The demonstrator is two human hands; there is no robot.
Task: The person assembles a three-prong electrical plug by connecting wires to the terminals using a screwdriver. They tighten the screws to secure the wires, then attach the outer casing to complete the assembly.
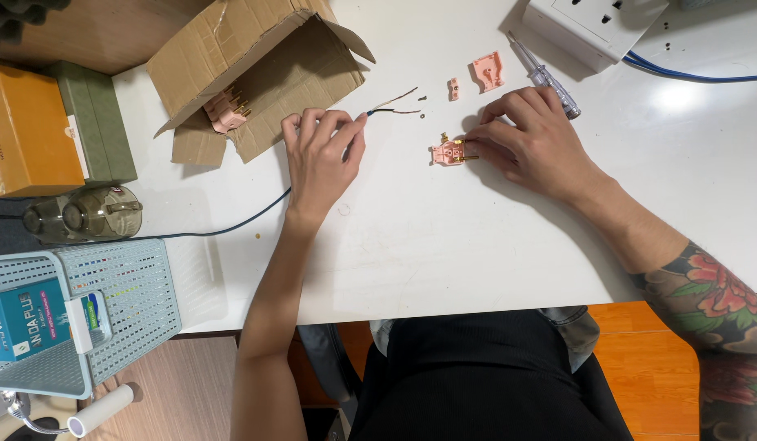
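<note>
At centre frame, the left hand point(319, 159) lies palm-down, fingers loosely curled, its fingertips pinching the blue cable point(231, 226) near its stripped wire ends point(399, 103). Just right, the right hand point(529, 135) pinches, it seems, the brass pins of the opened pink plug point(448, 152) on the white table point(443, 237).

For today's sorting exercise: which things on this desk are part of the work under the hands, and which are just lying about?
In use:
left hand pinning the dark cable, stripped wire ends showing
right hand on the open pink plug body
pink plug cover, small pink clamp piece, screwdriver

Lying about:
cardboard box of spare plugs
orange box
glass jar
plastic basket
white power strip
</note>
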